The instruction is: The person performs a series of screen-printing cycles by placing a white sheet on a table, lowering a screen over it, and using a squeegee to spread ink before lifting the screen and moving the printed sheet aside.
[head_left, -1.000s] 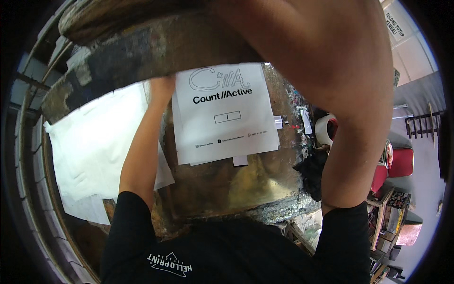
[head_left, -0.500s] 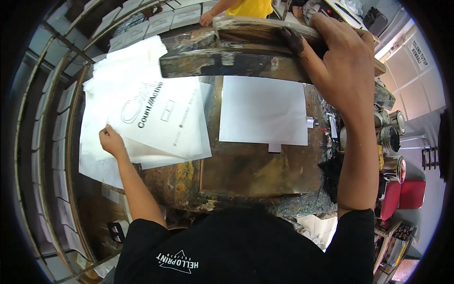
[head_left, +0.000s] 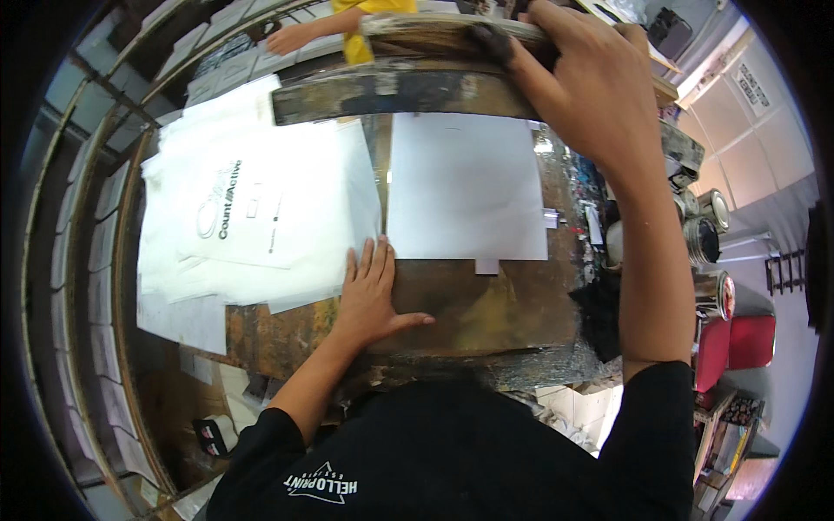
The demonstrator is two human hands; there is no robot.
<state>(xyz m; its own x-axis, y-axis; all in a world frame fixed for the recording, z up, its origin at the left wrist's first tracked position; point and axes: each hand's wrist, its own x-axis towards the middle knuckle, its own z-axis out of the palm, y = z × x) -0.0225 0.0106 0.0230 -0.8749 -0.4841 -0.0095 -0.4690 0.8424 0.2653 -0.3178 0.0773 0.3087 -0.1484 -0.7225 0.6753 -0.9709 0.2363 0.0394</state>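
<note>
My right hand (head_left: 591, 91) is wrapped round the raised, ink-stained wooden frame (head_left: 417, 36), and its thumb is blackened. Below the frame a blank white sheet (head_left: 465, 195) lies flat on the brown board (head_left: 434, 304), with small tabs showing at its right and near edges. To the left lies a loose, overlapping pile of thin white sheets (head_left: 304, 200), the upper one printed in black. My left hand (head_left: 369, 300) is open, palm down, fingers spread, with its fingertips at the pile's right edge beside the blank sheet. It holds nothing.
A stained wooden bar (head_left: 391, 94) crosses the table's far side. Metal racks (head_left: 78, 260) with sheets line the left. Open tins (head_left: 702, 239) and a black cloth (head_left: 598, 317) sit at the right, near a red chair (head_left: 751, 340). Another person's arm (head_left: 313, 30) reaches in at the back.
My left hand has let go of the printed sheet, now lying on the pile, and moved right with its fingers spread. My right hand keeps hold of the raised frame.
</note>
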